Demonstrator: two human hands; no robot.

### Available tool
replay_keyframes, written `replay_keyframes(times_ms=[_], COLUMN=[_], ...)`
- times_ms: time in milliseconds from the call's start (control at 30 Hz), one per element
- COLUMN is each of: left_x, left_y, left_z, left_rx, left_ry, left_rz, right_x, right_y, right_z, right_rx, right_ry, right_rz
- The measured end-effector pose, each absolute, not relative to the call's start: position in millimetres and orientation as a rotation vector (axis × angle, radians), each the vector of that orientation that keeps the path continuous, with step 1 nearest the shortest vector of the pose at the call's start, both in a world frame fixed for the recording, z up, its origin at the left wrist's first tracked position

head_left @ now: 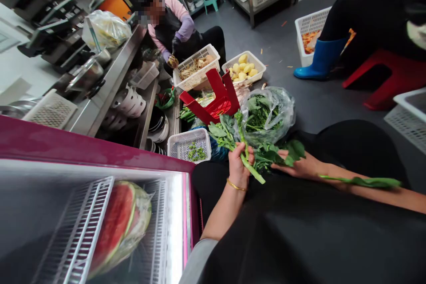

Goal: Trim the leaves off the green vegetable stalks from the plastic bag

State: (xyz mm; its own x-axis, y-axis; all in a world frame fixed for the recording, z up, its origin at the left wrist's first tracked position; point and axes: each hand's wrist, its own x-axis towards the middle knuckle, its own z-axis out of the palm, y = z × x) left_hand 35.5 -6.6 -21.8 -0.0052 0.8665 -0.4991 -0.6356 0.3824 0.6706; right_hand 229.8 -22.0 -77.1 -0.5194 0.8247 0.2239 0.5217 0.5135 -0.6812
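Note:
Closed around a thick green stalk of leafy greens (254,171) is my left hand (238,166), with a gold bangle at its wrist; the leaves fan out above the fingers. My right hand (304,165) is beside it, thumb and fingers closed about green leaves (294,151) that partly cover the fingertips. A loose leaf on a stem (376,182) lies along my right forearm. Just beyond both hands, a clear plastic bag (286,108) holds more leafy greens. To the left, a small white basket (173,151) contains a few trimmed green pieces.
An upturned red stool (213,102) stands ahead. Farther off, a co-worker (173,26) sits by a white basket (196,73) and a basket of peeled potatoes (242,71). An open fridge with cut watermelon (116,217) is at left. Another person in blue boots (321,57) sits at right.

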Motion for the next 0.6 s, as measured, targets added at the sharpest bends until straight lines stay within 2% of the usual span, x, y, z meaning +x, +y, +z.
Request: replay_keyframes(times_ms=[100, 167, 233, 333, 400, 467, 533, 600], left_x=[34.6, 39.5, 45.3, 49.2, 48.0, 45.4, 43.9, 44.7], left_y=[-10.9, -15.6, -19.6, -21.3, -20.2, -19.3, -19.8, -21.7], left_z=[-18.7, -16.8, -14.1, -10.1, -8.7, -8.8, -10.2, -11.8], left_rx=[0.392, 0.475, 0.543, 0.577, 0.546, 0.544, 0.631, 0.772], left_ry=[1.010, 1.017, 1.016, 1.030, 1.057, 1.081, 1.104, 1.153], left_rz=[1.205, 1.199, 1.186, 1.172, 1.200, 1.239, 1.281, 1.317], right_x=[256.5, 253.1, 234.9, 201.2, 188.6, 188.7, 197.9, 207.7], right_y=[-8.1, 15.9, 39.3, 46.0, 28.7, 7.5, -2.3, 5.2], right_z=[-81.8, -61.7, -30.9, 4.7, 9.4, 3.2, -3.6, -4.3], right_rx=[-1.256, -1.378, -1.301, -1.197, -1.050, -0.798, -0.718, -0.943], right_ry=[-2.398, -2.286, -2.111, -1.967, -2.063, -2.259, -2.364, -2.235], right_rz=[0.944, 0.988, 1.065, 0.837, 0.558, 0.457, 0.562, 0.798])
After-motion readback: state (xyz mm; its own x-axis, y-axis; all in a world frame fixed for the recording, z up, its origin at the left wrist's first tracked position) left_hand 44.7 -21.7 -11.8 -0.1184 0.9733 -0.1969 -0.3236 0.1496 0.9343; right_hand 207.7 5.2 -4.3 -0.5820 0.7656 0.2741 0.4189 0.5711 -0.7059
